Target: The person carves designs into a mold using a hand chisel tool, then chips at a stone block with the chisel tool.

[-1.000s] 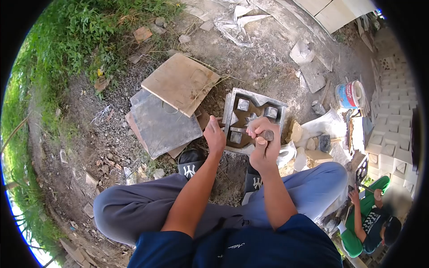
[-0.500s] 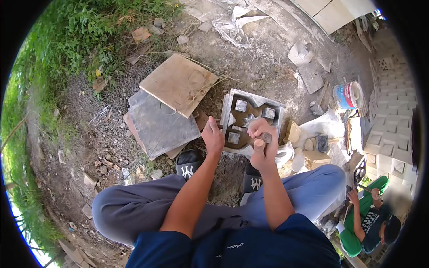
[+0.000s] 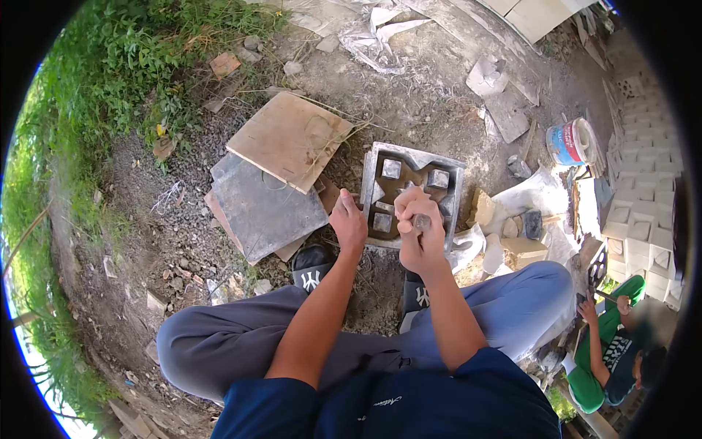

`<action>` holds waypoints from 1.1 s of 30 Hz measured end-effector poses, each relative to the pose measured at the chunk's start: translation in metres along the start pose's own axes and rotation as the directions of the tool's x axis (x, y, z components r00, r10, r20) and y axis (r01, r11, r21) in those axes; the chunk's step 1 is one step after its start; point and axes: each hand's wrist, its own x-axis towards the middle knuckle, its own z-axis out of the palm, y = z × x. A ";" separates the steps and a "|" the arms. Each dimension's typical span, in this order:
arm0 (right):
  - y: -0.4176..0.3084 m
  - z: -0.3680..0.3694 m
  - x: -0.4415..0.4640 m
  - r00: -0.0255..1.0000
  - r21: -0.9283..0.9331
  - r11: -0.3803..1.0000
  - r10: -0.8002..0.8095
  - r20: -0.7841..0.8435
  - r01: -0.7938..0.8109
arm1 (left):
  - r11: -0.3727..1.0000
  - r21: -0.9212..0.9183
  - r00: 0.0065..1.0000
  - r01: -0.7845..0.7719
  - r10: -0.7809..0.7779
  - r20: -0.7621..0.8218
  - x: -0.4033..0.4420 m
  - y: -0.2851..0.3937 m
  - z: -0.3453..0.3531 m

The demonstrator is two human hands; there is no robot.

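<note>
A grey metal block mold [image 3: 371, 162], with raised square studs and zigzag inner walls, lies on the ground between my feet. My left hand [image 3: 348, 225] is closed at its left edge, thumb up; the fingers are partly hidden. My right hand [image 3: 423, 234] is closed around a short tool handle [image 3: 422, 222] over the mold's lower right part. The handle's round butt end faces me. The tool's working end is hidden behind the fist.
Left of the mold lie a wooden board [image 3: 289, 139] and a dark grey slab [image 3: 269, 208]. A paint bucket [image 3: 568, 143], stones and plastic sheeting [image 3: 537, 192] are at right. A co-worker [image 3: 610, 358] sits lower right beside stacked pale blocks [image 3: 643, 197].
My right hand has moved a little left and down over the mold with the tool handle. My left hand stays at the mold's left edge. The view has shifted slightly.
</note>
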 end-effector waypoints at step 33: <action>-0.005 -0.009 -0.001 0.982 0.106 0.978 0.175 0.068 -0.182 | 0.999 0.008 0.998 -0.044 0.044 -0.035 0.002 0.000 0.002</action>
